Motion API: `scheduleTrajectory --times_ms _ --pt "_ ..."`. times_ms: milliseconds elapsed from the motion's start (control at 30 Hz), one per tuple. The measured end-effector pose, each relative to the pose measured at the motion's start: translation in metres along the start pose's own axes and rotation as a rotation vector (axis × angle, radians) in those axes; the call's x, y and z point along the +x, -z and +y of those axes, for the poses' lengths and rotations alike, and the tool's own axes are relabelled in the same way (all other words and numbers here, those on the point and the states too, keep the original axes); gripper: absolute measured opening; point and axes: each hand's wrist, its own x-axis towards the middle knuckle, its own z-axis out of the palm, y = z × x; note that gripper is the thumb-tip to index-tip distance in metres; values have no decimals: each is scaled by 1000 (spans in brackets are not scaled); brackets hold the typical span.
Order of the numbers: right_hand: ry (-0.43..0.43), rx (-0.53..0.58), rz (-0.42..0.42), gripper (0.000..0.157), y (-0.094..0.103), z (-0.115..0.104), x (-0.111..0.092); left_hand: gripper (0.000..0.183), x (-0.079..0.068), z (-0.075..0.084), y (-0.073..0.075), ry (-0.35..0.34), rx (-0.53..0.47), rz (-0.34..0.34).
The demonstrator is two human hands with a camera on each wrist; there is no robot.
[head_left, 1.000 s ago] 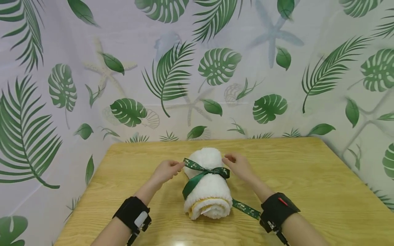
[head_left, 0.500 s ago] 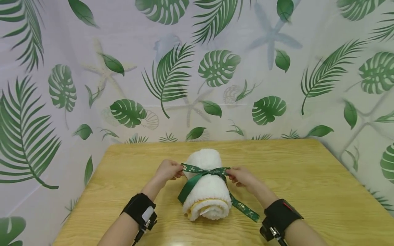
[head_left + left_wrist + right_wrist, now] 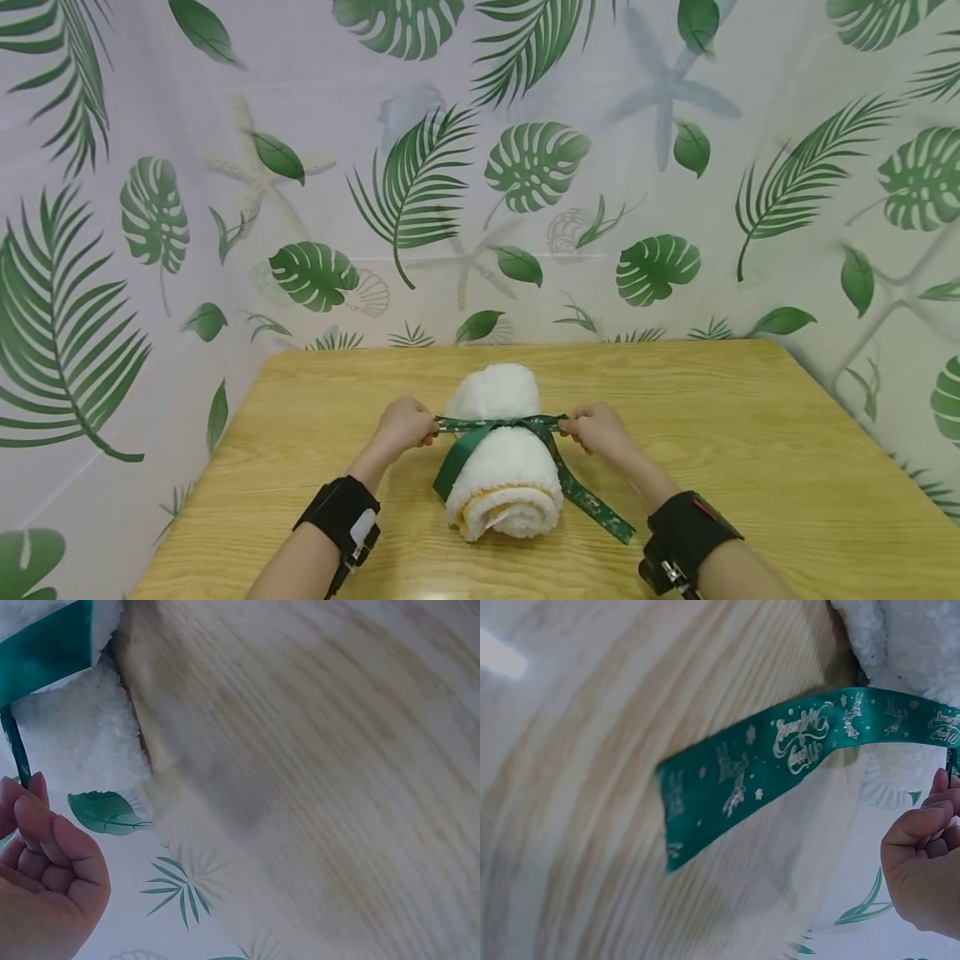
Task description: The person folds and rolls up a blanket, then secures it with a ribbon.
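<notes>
A rolled white fluffy towel (image 3: 504,462) with a yellow edge lies on the table, its spiral end towards me. Around its middle goes a green ribbon (image 3: 513,422), gathered at a knot on top. My left hand (image 3: 405,425) pinches a ribbon loop left of the roll, and my right hand (image 3: 597,431) pinches the loop on the other side. Both loops are drawn out nearly level. One ribbon tail (image 3: 459,461) hangs over the roll's left side. The right wrist view shows the other tail (image 3: 754,765), printed with silvery lettering and stars, beside the towel.
The wooden table (image 3: 750,467) stretches out on both sides of the roll. Behind it and to the sides hangs a white cloth (image 3: 570,275) printed with green leaves and starfish. Both wrists wear black straps (image 3: 337,512) with small cameras.
My right hand has come down and taken hold of the right loop. My left hand, still holding the left loop, has moved slightly outward and down. The loops are now straighter and tauter.
</notes>
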Motion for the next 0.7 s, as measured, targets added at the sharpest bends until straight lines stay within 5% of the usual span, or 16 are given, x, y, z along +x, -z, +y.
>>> scheduleTrajectory --times_ms 267,367,500,700 --pt "21 -3 25 28 -3 1 1 29 0 -6 -5 -58 98 62" --pt "36 61 24 23 -4 2 -1 25 -5 -8 -5 -64 36 -8" --pt "-45 136 11 52 -3 8 -15 38 -21 -9 -5 -30 -80 -186" --pt "-97 221 -263 59 -1 18 -29 29 -36 -3 -5 -103 -160 -328"
